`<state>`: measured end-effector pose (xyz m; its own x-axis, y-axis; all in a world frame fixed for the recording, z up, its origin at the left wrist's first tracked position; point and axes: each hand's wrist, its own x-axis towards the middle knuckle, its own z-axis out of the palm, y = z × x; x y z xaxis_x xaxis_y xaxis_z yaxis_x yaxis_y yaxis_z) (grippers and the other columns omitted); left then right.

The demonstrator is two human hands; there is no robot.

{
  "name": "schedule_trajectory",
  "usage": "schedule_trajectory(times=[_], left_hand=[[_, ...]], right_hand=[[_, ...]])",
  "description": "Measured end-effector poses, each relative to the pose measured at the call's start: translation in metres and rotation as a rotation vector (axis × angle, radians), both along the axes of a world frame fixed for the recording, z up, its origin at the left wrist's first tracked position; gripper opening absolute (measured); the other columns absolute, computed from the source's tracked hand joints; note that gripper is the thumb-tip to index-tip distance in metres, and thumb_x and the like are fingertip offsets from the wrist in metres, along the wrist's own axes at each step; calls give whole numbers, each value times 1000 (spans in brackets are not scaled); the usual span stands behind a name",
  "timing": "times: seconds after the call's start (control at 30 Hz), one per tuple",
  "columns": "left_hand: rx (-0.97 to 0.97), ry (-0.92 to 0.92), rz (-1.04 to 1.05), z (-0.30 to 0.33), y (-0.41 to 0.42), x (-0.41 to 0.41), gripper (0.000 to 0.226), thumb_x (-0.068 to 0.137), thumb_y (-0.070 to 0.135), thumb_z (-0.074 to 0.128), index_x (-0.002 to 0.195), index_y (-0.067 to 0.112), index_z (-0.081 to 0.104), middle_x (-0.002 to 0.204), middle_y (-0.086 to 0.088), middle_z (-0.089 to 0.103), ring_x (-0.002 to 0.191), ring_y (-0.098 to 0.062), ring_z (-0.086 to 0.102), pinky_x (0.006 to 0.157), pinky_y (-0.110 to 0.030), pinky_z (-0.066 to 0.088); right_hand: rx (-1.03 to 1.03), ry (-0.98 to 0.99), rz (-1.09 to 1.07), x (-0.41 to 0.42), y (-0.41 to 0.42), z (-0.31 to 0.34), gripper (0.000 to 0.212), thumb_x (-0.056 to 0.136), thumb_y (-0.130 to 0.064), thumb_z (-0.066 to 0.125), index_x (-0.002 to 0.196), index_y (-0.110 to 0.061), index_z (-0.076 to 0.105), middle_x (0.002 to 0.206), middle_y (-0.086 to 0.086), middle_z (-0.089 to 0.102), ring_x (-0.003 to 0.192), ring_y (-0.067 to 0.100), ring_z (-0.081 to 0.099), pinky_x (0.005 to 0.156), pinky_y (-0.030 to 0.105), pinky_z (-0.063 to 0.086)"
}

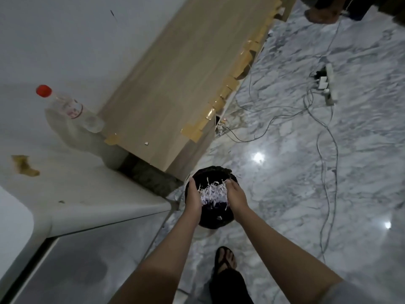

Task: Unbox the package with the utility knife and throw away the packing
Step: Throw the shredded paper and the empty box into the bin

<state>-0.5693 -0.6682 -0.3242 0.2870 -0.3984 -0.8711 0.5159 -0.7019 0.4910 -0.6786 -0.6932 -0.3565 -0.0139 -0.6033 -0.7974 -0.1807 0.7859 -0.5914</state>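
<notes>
Both hands, left (194,199) and right (235,197), cup shredded paper (211,193) over black bin (228,217)

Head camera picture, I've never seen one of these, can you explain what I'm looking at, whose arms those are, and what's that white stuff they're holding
This is a single picture from a wide-angle camera worn on a person's head, looking forward and down, so the two bare arms reaching in from the bottom belong to the wearer. There is no machine here.

The left hand and the right hand are cupped together around a bundle of white shredded paper packing. They hold it right over a round black trash bin standing on the marble floor, so it looks as if the packing is about to be dropped in.

On the white counter to the left lies a clear plastic bottle with a red cap. Beside it stands a tan cabinet. Cables trail across the floor, and the wearer's sandalled foot shows at the bottom.
</notes>
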Motion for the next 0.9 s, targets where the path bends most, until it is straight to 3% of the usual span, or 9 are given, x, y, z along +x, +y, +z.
schedule_trajectory(times=[0.1,0.27,0.43,0.57,0.63,0.8,0.9], left_hand=[[-8,-25,16,2,9,0,64,98,55,18,146,14,28,152,-12,31,137,-27,34,92,-31,32],[-58,-89,4,32,46,-1,61,99,50,19,144,12,35,151,-11,35,136,-25,36,95,-28,33],[-175,-295,-25,93,109,5,49,99,42,37,135,11,47,138,-7,50,124,-22,49,95,-29,40],[-356,-463,-25,158,186,30,24,97,37,44,118,28,54,120,7,56,105,-3,55,75,-8,41],[-429,-563,-14,184,234,49,25,96,33,47,119,25,55,121,8,56,104,4,53,75,-1,41],[-528,-930,127,236,357,113,20,93,32,53,113,29,55,115,8,60,110,-5,56,88,-14,43],[-540,-1198,276,261,426,159,18,91,29,54,110,25,56,110,10,59,107,-5,56,90,-21,45]], right_hand=[[10,-15,7,-9,6,-5,48,97,-42,39,136,-14,47,143,9,47,129,28,45,110,48,37],[-27,-18,-31,-10,38,27,45,97,-38,42,133,-12,51,137,10,52,124,28,50,107,49,41],[-212,6,-41,15,81,91,34,96,-28,49,127,-16,56,131,7,57,119,23,53,105,43,42],[-452,-17,2,54,134,159,28,96,-27,49,121,-19,59,122,2,61,111,16,55,93,31,44],[-590,-41,48,82,172,195,26,96,-24,50,119,-18,60,114,-1,63,106,13,57,87,26,44],[-850,-205,211,166,286,258,16,94,-17,53,108,-19,62,101,-2,66,94,5,61,78,9,47],[-955,-282,388,214,338,280,19,94,-18,52,112,-17,61,106,-1,64,99,6,60,84,16,49]])
